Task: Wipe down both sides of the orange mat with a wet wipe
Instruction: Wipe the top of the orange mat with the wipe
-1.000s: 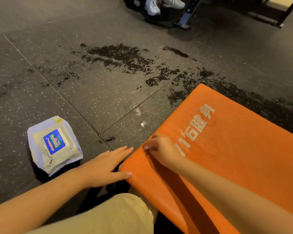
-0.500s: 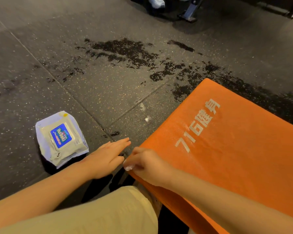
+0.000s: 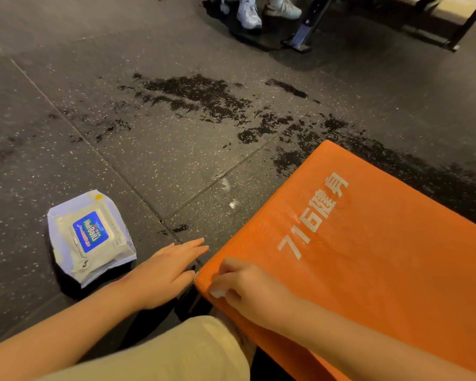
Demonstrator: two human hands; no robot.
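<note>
The right hand (image 3: 248,290) clutches the wet wipe (image 3: 217,293) at the orange mat (image 3: 368,257) corner, the left hand (image 3: 165,273) lies flat with straight fingers (image 3: 193,244); long overlapping strokes outward should clean best.

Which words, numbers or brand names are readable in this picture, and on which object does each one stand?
"716健身": white print on the orange mat.
"HuiBaiLi": on the blue label of the wipes pack, as far as it can be read.
Smaller lines on that label and on the pack: too small and blurred to read.
</note>
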